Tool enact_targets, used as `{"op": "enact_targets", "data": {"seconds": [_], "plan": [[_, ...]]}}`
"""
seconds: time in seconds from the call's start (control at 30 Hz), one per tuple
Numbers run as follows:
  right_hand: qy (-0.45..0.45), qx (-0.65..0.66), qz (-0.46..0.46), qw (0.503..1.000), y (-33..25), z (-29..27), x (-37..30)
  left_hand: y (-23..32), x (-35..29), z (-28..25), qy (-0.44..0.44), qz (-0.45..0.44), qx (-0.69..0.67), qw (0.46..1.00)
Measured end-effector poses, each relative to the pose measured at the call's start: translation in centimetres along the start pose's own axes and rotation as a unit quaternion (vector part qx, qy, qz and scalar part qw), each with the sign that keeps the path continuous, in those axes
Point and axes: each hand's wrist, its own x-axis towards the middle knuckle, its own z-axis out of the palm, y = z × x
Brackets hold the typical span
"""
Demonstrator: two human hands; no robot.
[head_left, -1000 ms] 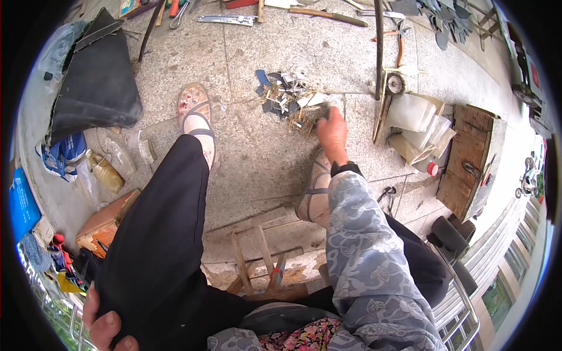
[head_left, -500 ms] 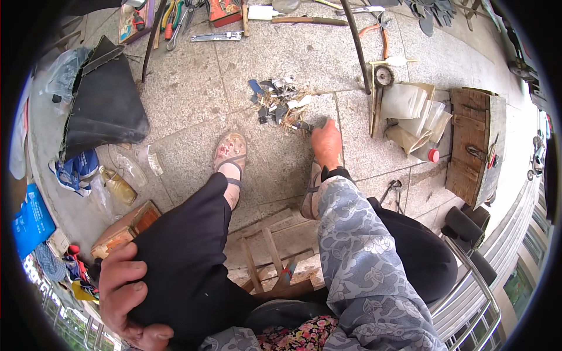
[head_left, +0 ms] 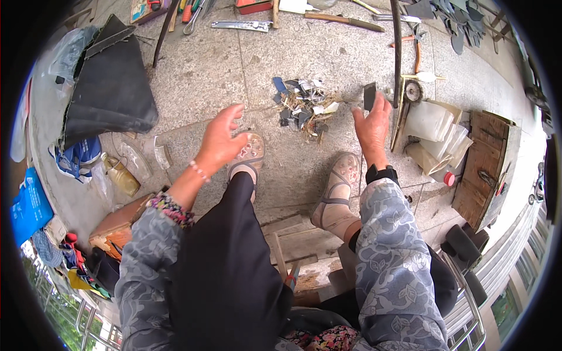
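My left hand (head_left: pixel 222 140) is held out over my left shoe (head_left: pixel 250 152), its fingers spread and nothing in it. My right hand (head_left: pixel 373 130) is raised to the right of the scrap pile, above and beyond my right shoe (head_left: pixel 339 181). A small dark flat rectangular piece (head_left: pixel 369 96) stands upright at its fingertips, between the fingers and the thumb; the exact grip is hard to see. Between my hands and a little farther off lies the pile of scraps (head_left: pixel 304 105), with blue, black and white bits mixed with straw-like strands.
Tools lie along the far edge, among them a wood-handled tool (head_left: pixel 345 22) and pliers (head_left: pixel 417 44). At the right are a wheel (head_left: pixel 414 90), pale sheets (head_left: pixel 430 120) and a wooden box (head_left: pixel 485 167). A black sheet (head_left: pixel 108 88) and a bottle (head_left: pixel 120 175) are at the left.
My left hand has come off my left knee and reached forward. My right hand has lifted from the pile's edge and shifted right, with the dark piece at its fingers. The view has shifted.
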Motion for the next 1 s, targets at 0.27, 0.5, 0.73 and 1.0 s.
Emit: {"op": "enact_targets", "data": {"seconds": [0.27,0.5,0.73,1.0], "plan": [[-0.026,-0.102,0.031,0.994,0.5,1.2,3.5,-0.4,6.9,5.6,0.009,0.192,0.275,0.942],[-0.238,-0.101,-0.158,0.953,-2.8,0.6,0.5,1.2,9.6,5.1,-0.026,0.232,0.435,0.87],[-0.278,-0.134,-0.181,0.934,-4.4,2.7,0.9,2.4,9.9,7.3,-0.062,0.242,0.448,0.858],[-0.217,-0.124,-0.174,0.953,-2.9,3.9,-4.4,-0.1,7.2,9.3,0.009,0.324,0.392,0.861]]}}
